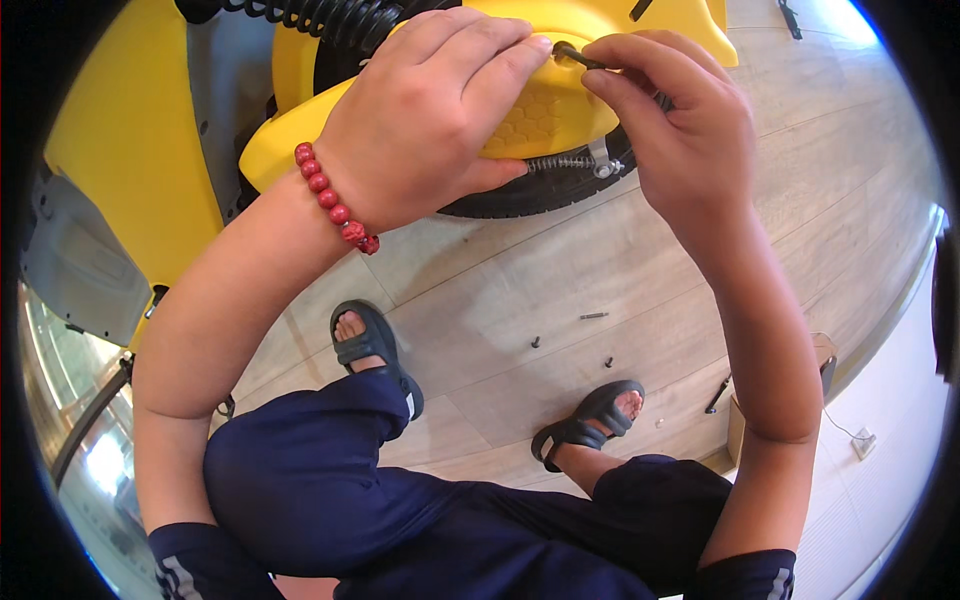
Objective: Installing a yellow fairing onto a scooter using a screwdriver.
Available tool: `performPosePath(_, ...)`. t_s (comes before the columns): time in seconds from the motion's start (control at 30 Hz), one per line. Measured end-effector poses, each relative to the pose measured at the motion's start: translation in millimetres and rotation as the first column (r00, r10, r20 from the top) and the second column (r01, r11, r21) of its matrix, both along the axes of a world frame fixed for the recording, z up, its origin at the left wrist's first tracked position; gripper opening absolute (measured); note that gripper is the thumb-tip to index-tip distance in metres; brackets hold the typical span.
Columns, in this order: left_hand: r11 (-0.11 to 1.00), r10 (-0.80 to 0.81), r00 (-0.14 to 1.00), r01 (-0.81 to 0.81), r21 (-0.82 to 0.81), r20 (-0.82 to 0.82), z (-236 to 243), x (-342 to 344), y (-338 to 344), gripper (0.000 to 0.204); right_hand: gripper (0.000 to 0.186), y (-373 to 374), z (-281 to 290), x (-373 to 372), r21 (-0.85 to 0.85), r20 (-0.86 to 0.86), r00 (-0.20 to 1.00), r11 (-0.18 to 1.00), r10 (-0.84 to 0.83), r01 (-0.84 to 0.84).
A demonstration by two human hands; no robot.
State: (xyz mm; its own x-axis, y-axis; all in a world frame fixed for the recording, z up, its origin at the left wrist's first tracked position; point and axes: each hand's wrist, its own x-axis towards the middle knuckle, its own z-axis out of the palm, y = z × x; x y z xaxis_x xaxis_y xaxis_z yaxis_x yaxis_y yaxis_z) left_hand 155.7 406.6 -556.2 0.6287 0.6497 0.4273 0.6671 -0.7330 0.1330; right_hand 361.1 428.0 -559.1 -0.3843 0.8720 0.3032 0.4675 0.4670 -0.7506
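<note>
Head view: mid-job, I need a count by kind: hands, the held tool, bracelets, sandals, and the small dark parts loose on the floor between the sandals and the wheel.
Hands: 2
Thin dark tool: 1
Red bead bracelet: 1
Dark sandals: 2
Short screws, by their look: 2
Slim rod: 1
Total: 9

There are two bare hands [425, 120] [690, 125], one held slim tool [580, 57], one red bead bracelet [328, 197], two dark sandals [377, 345] [590, 422], one tyre [520, 207], two coil springs [315, 18] [560, 162], two small dark screws [535, 342] [609, 362] and one short thin rod [594, 316].
</note>
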Motion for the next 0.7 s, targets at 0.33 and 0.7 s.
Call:
performPosePath(0.33,0.999,0.051,0.987,-0.053,-0.009,-0.155,12.9,2.9,-3.8,0.069,0.016,1.4,6.0,-16.4,0.014,0.161,0.979,0.992,-0.126,0.126)
performPosePath(0.7,0.994,0.030,0.999,-0.034,-0.100,-0.035,15.8,2.0,-5.7,0.070,0.017,2.4,18.9,-23.4,-0.097,0.265,0.955,0.982,-0.130,0.161)
